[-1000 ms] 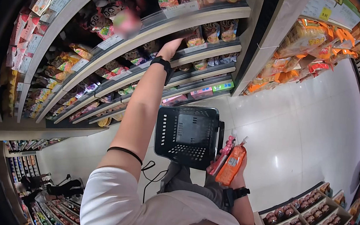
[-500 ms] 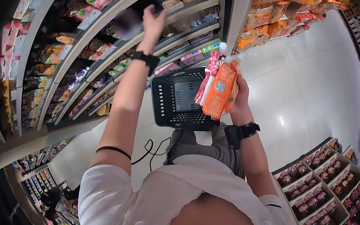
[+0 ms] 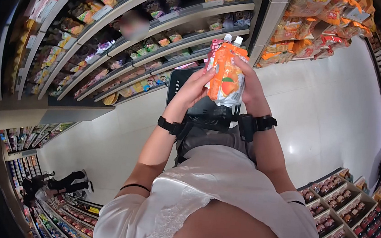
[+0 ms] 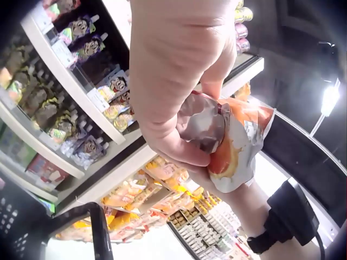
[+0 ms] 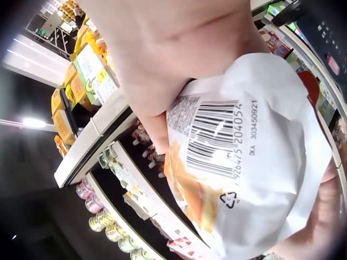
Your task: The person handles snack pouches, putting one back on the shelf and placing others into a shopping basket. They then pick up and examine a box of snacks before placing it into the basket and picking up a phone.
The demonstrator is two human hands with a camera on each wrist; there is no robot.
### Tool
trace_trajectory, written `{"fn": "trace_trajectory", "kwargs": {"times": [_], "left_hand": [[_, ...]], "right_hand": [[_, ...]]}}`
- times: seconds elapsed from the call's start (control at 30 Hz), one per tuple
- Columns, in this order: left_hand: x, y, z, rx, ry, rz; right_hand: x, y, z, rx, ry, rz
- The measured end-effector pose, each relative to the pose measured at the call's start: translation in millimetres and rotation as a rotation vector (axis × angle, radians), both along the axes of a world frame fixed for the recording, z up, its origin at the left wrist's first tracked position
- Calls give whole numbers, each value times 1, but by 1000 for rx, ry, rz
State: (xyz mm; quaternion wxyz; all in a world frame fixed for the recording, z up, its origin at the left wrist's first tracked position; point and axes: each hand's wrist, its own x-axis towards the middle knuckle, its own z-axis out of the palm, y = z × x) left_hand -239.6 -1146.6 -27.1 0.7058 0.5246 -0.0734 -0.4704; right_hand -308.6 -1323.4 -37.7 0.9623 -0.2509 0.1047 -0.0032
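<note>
In the head view an orange pouch with a white cap is held upright between both hands, a pink package behind its left side. My left hand pinches the left edge, thumb on the front. From the right, my right hand grips the pouch, thumb across its upper front. The left wrist view shows the left hand with fingers curled round a shiny pouch. A white pouch bottom with a barcode fills much of the right wrist view, beside the right hand.
A dark shopping basket lies below the pouch. Shelves of snack pouches curve along the left; orange bags hang at upper right. A compartment display stands at lower right, and a person is at lower left.
My left hand has come back from the shelf to the packages and now grips them. The right hand has raised them, and the orange pouch now shows its printed fruit side.
</note>
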Motion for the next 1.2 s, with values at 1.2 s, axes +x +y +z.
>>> {"fn": "trace_trajectory", "kwargs": {"times": [1.2], "left_hand": [[-105, 42, 64, 710, -1672, 238]], "right_hand": [[-32, 68, -25, -120, -28, -114]]}}
